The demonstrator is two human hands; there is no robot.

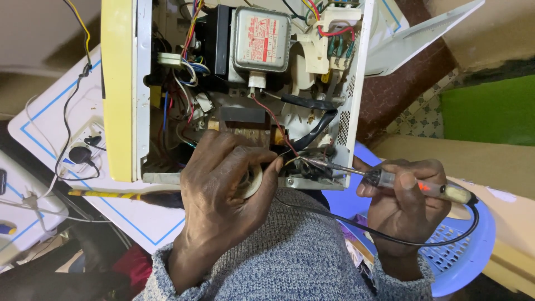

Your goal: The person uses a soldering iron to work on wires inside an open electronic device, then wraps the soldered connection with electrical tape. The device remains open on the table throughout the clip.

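An opened microwave oven (125,89) lies on its side with its inner parts showing: a metal magnetron box (261,43), a transformer (245,120), coloured wires and a black cable. My left hand (223,189) reaches into the lower part of the casing and grips a round pale part, fingers pinching wires by it. My right hand (401,200) holds a soldering iron (415,187) with a clear handle and red light inside; its thin metal tip touches the wires near my left fingers. The iron's black cord (390,237) loops below my wrists.
A white board with blue lines (50,117) lies to the left, carrying a socket strip with a black plug (81,155). A yellow-handled screwdriver (106,194) rests beside the oven. A blue plastic stool (468,251) stands at the right, a green surface behind it.
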